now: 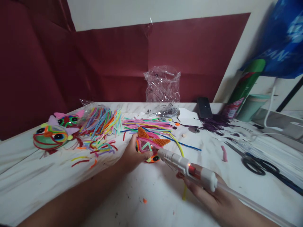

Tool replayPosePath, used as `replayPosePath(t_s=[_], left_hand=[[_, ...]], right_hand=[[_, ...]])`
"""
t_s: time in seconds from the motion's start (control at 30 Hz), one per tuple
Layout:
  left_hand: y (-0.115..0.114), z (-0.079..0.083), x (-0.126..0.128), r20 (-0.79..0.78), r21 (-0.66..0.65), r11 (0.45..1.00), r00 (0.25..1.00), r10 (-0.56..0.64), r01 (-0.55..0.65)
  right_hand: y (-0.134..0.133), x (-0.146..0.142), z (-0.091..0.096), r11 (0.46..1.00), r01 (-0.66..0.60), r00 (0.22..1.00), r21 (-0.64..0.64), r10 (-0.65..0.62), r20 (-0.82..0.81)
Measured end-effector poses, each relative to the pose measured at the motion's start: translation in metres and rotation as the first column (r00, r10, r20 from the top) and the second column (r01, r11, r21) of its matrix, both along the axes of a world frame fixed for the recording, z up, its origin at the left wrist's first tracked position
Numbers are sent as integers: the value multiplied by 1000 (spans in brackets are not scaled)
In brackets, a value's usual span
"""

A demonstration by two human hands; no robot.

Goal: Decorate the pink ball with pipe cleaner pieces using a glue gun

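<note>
My left hand (pixel 134 154) is closed around a small pipe-cleaner animal face (pixel 146 143) with orange ears, pink strips and a dark eye with an orange rim. In my right hand (pixel 205 192) is a white hot glue gun (pixel 176 160), its small light glowing orange. The nozzle points left and meets the face's lower right edge; whether it touches cannot be made out. A clear glue stick (pixel 251 201) runs out of the gun's back. Behind and under the gun lies a yellow pipe cleaner (pixel 178 143).
Two finished-looking animal faces (pixel 50 137) lie at the left, beside a bag of pipe cleaners (pixel 101 121). More pink pipe cleaners (pixel 151 124) lie behind my hands. Black scissors (pixel 258 164), a phone (pixel 204 107) and a green cup (pixel 252 107) are at the right.
</note>
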State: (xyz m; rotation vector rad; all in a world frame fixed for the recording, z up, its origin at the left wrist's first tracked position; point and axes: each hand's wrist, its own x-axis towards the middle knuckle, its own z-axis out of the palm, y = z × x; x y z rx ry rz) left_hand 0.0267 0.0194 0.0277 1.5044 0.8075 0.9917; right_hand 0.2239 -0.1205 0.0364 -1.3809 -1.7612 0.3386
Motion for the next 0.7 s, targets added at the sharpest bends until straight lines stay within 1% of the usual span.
replayPosePath(t_s=[0.13,0.27,0.5,0.7], left_hand=[[-2,2,1,2,-16,1000,1000,25,-25],[-3,3,3,-13,-12,1000,1000,27,-27],[-1,-2,1,-13,29,1000,1000,-2,2],[0,-3,0,-9,7,1000,1000,-21,21]], right_hand=[[1,0,0,999,-20,1000,-31,19,-18],[1,0,-4,998,-12,1000,-59,11,-4],[1,-1,-3,999,-19,1000,-26,18,-25],[0,2,-6,1000,-4,1000,-14,4,-13]])
